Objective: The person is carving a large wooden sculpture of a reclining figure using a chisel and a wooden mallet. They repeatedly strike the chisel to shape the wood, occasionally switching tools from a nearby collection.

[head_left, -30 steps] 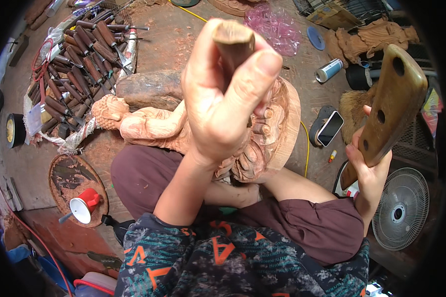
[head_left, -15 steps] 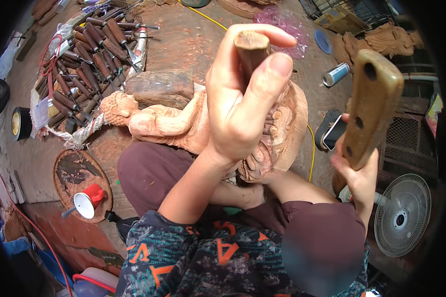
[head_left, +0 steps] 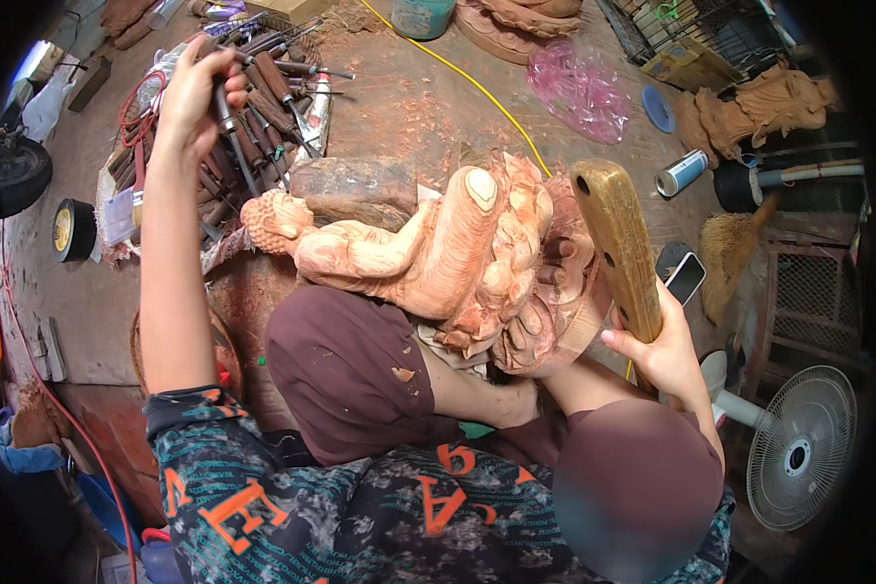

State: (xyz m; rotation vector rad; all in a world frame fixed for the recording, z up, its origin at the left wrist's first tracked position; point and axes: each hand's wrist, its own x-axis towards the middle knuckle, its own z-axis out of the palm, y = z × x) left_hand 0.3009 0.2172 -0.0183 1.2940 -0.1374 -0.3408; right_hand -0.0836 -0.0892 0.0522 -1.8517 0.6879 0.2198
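My left hand (head_left: 200, 97) is closed around the handle of a carving chisel (head_left: 227, 123), whose metal shank points down over the heap of wooden-handled chisels (head_left: 273, 83). My right hand (head_left: 662, 341) grips a worn wooden mallet (head_left: 615, 238) with dark holes along its face, raised on the right. Between the two, a carved wooden figure (head_left: 370, 253) lies on its side across in front of my legs. Its curly head (head_left: 277, 219) is toward the left, and its carved base (head_left: 555, 292) is toward the right, partly behind the mallet.
A rough wood block (head_left: 355, 185) lies behind the figure. A yellow cord (head_left: 457, 68) crosses the floor, near pink plastic wrap (head_left: 579, 92). To the right are a can (head_left: 681, 173), a phone (head_left: 687, 278), a broom (head_left: 730, 258) and a fan (head_left: 798, 453).
My left hand has moved from above the figure to the chisel heap at the upper left. The mallet in my right hand has shifted left and lower, and more of the figure shows.
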